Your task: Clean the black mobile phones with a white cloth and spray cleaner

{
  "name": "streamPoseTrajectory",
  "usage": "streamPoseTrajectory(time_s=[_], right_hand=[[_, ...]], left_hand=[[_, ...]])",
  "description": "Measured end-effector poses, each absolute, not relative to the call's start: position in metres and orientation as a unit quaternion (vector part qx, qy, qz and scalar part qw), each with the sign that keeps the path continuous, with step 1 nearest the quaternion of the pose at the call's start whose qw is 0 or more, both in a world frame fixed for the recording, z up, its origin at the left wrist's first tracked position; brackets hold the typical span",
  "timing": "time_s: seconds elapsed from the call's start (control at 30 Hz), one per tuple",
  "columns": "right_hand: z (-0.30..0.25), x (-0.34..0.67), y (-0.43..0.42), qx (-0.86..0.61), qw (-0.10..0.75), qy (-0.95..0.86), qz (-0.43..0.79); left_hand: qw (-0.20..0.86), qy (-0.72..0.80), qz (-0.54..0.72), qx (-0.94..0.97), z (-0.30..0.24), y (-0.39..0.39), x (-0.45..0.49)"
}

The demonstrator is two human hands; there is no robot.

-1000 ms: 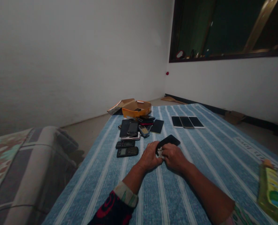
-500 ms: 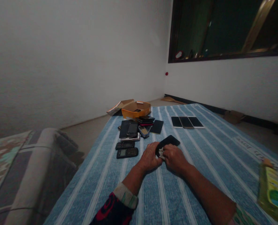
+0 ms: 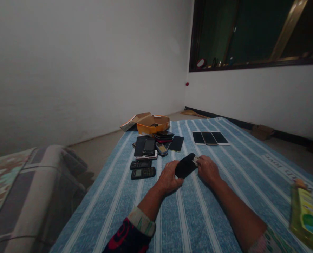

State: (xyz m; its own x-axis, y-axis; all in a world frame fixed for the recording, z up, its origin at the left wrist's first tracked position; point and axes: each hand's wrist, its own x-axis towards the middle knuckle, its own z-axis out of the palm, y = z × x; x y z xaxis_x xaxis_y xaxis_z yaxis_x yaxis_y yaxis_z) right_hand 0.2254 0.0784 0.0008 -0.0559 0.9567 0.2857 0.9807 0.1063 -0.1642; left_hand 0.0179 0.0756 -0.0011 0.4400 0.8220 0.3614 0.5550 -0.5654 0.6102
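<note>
A black smartphone (image 3: 185, 166) lies tilted in the grip of my left hand (image 3: 170, 176), whose fingers and thumb clasp its near left end. My right hand (image 3: 208, 169) pinches a small pale cloth (image 3: 195, 160) and presses it on the phone's far right end. Left of my hands, two dark keypad phones (image 3: 143, 172) rest one behind the other. Behind them is a pile of several phones, with a slider-like black phone (image 3: 149, 145) and a grey-blue keypad phone (image 3: 161, 149) on top.
An open orange box (image 3: 153, 130) stands at the far end of the striped cloth (image 3: 169, 225). Three smartphones (image 3: 211, 138) lie side by side at the back right. A bottle of yellow liquid (image 3: 305, 218) lies at the right edge. A covered seat (image 3: 48, 189) is at the left.
My right hand has slid the cloth across the phone from its near left end to its far right end. My left hand keeps its hold.
</note>
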Motion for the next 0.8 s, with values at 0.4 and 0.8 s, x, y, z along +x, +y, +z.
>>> streamPoseTrajectory(time_s=[0.4, 0.8], right_hand=[[-0.001, 0.205, 0.07, -0.63, 0.181, -0.755, -0.024], [-0.004, 0.216, 0.076, -0.664, 0.174, -0.726, -0.042]], left_hand=[[0.199, 0.419, 0.32, 0.826, 0.001, 0.075, 0.019], [0.201, 0.422, 0.318, 0.825, 0.0, 0.076, 0.019]])
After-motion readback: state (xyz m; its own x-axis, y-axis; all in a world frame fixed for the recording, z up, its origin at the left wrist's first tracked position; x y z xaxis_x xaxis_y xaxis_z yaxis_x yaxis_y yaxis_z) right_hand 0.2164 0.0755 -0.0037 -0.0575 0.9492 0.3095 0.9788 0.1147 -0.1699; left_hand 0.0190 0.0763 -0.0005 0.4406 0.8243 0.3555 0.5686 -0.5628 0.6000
